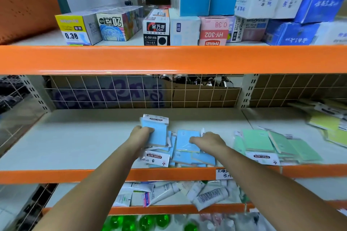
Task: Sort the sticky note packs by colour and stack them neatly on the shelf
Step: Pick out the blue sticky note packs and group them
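On the white middle shelf (75, 137) lies a loose heap of blue sticky note packs (189, 157). My left hand (139, 134) grips a blue pack (156, 133), lifted and tilted, its white "STICKY NOTE" header at the top. My right hand (208, 141) rests with curled fingers on another blue pack (186, 139) lying on the heap; whether it grips it is unclear. To the right sit green packs (270, 143), partly fanned out. Yellow packs (326, 124) lie at the far right, blurred.
An orange beam (169, 60) with boxes of pens above it overhangs the shelf. A wire grid (131, 92) backs the shelf, cardboard cartons behind it. The shelf's orange front edge (169, 173) carries a handwritten label. Tubes (187, 195) lie on the shelf below.
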### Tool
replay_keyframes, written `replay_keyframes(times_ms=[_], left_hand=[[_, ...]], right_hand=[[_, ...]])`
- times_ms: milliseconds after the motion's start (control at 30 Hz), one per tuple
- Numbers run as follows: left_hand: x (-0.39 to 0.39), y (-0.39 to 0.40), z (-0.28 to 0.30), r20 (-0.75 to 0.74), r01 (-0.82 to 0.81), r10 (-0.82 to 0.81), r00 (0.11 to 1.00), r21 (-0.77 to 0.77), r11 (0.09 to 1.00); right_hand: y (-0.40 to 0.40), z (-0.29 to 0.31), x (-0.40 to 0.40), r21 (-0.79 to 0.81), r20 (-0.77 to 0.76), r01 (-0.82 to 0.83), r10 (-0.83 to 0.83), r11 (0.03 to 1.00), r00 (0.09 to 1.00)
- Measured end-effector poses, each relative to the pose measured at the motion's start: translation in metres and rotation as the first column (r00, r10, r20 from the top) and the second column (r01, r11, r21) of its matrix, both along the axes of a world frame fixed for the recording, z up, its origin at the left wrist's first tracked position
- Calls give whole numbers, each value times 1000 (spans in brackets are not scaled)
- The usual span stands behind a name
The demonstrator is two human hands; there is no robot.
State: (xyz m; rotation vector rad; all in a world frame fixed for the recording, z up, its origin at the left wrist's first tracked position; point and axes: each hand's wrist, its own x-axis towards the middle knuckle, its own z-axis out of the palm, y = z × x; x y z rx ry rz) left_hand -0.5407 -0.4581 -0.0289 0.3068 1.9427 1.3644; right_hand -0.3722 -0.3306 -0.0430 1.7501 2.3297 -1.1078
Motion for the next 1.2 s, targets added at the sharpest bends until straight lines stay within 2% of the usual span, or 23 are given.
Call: replay_keyframes(times_ms=[233,400,500,567,633,733,867,1200], left_hand=[[2,7,6,65,2,-4,998,38,999],[10,11,11,149,-14,3,989,69,998],[13,14,10,192,-11,-6,981,89,996],[15,15,9,192,13,-32,981,95,995],[17,16,7,171,47,-62,983,89,995],[19,15,7,155,46,-55,986,65,997],[18,14,7,141,57,-62,988,36,998],[11,10,5,70,93,-92,993,-1,996]], right_hand=[[5,-1,2,178,60,10,-20,984,998],[6,3,1,340,123,-79,39,937,992],[4,6,-5,382,31,-106,102,918,994],[0,9,-11,265,-174,-67,116,962,978],[-6,14,-18,7,-395,-55,53,998,917],[-10,13,-26,-260,-451,-71,-56,963,891],[-9,4,-28,-326,-471,-48,-118,944,874],[-9,4,-23,-243,-409,1,-104,970,907]])
